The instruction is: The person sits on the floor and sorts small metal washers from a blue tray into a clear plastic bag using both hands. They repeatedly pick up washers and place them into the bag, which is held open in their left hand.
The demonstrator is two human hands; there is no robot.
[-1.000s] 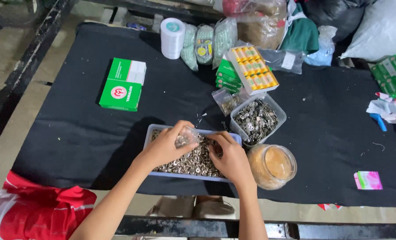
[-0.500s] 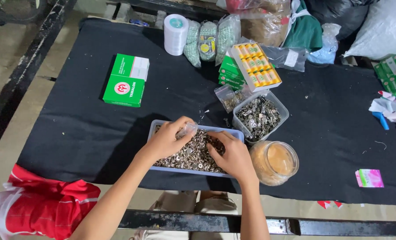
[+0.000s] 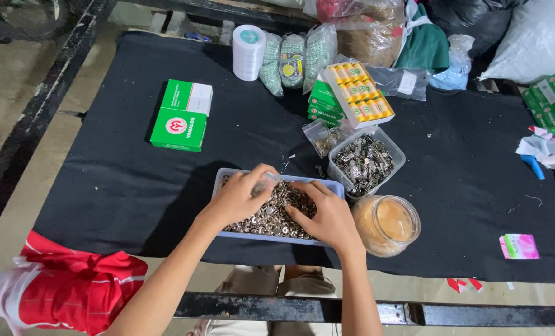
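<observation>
My left hand [image 3: 243,198] pinches a small clear bag [image 3: 266,184] over the blue tray [image 3: 277,239] of metal rings [image 3: 271,211] on the desk [image 3: 122,180]; my right hand [image 3: 327,214] rests loosely curled on them. Best scoop gently, keeping the bag's mouth low.

2 bare forearms — no sleeves, rings.
</observation>
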